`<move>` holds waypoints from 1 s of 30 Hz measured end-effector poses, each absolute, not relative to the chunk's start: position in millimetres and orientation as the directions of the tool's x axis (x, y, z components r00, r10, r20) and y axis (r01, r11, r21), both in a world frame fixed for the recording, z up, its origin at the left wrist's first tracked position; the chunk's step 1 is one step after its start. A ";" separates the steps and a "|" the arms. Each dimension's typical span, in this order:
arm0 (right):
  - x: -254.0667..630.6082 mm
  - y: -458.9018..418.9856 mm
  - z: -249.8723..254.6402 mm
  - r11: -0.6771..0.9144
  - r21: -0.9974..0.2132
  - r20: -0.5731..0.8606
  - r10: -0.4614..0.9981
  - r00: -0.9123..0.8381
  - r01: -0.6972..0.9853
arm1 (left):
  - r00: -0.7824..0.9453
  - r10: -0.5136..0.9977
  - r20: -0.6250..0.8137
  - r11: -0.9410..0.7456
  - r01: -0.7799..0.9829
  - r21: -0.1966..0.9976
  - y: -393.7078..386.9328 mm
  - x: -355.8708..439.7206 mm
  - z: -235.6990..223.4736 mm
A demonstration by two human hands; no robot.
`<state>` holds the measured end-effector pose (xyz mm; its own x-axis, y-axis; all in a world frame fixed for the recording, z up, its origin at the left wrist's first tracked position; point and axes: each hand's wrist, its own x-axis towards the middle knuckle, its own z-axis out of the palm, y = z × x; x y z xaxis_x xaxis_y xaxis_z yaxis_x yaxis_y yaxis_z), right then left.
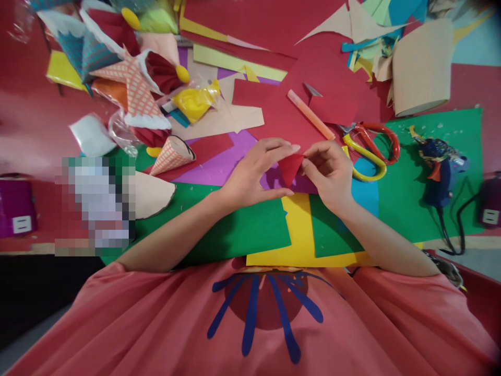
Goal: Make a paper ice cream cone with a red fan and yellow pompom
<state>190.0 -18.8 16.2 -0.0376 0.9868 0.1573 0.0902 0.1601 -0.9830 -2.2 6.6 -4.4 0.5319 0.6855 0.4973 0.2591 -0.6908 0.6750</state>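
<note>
Two bare hands meet over the layered coloured paper in the head view. Between them is a small red folded paper triangle (290, 169), its point facing the person. The right hand (327, 172) pinches its right corner between thumb and curled forefinger. The left hand (256, 175) is wide in a C shape, with fingertips at the triangle's upper edge and the thumb near its lower point.

Beneath the hands lie a purple paper sheet (213, 159) and green paper sheets (219, 224), with a yellow paper sheet (299, 219) showing between the green ones. Just beyond the right hand are scissors with red and yellow handles (370, 151) and an orange capped marker-like stick (311, 115). A dark blue glue gun (442, 180) rests on green paper farther right. On the left of the red worktop (23, 104) stand a checked orange-and-white paper cone (172, 155) and a patterned orange star (135, 86).
</note>
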 end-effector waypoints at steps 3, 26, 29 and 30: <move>188.9 -19.3 16.8 0.169 -0.983 0.165 0.985 -0.056 0.070 | 0.559 0.678 0.477 -0.698 0.285 0.657 8.0 -3.3 -4.9; 192.8 -19.2 16.0 0.196 -0.974 0.182 0.975 -0.127 0.111 | 0.548 0.809 0.212 -0.336 0.134 0.932 13.2 -7.7 -1.2; 194.3 -19.9 18.1 0.220 -0.972 0.207 0.967 -0.147 0.080 | 0.556 0.818 0.147 -0.230 0.082 0.970 14.6 -7.6 1.4; 194.5 -20.2 18.9 0.222 -0.972 0.210 0.966 -0.148 0.074 | 0.546 0.828 0.129 -0.204 0.079 0.976 14.8 -7.5 2.3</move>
<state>194.5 -20.2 18.9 -0.1479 0.9665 0.2099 0.0741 0.2225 -0.9721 -7.5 14.8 2.3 0.5458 0.8279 0.1291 0.0789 -0.2042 0.9758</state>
